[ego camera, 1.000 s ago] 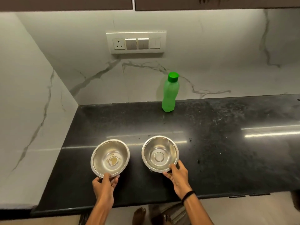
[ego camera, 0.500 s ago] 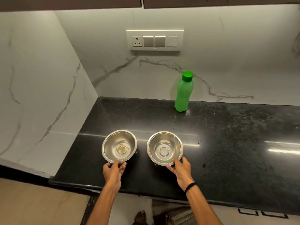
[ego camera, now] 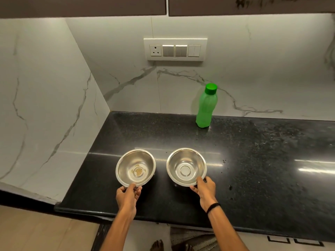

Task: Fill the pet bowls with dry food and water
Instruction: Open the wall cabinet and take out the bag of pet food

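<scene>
Two steel bowls sit side by side on the black worktop (ego camera: 181,134), near its front edge, each held at its near rim. The left hand (ego camera: 127,195) has its grip pinched on the near rim of the left bowl (ego camera: 135,167), thumb over the lip and fingers under it; the right hand (ego camera: 205,192) has its grip clamped the same way on the right bowl (ego camera: 186,166). Holding each by the near rim likely keeps the mouths open and unobstructed for filling, and steadies light bowls that would slide on the glossy stone. Just beyond the left grip, the bowl's bottom carries a brownish residue; beyond the right grip the other bowl looks clean and empty. Neither yet holds food or water, so the task seems barely begun. Well beyond the right grip, against the marble back wall, stands a capped green bottle (ego camera: 206,105), probably the water source. No dry food container is in view.
</scene>
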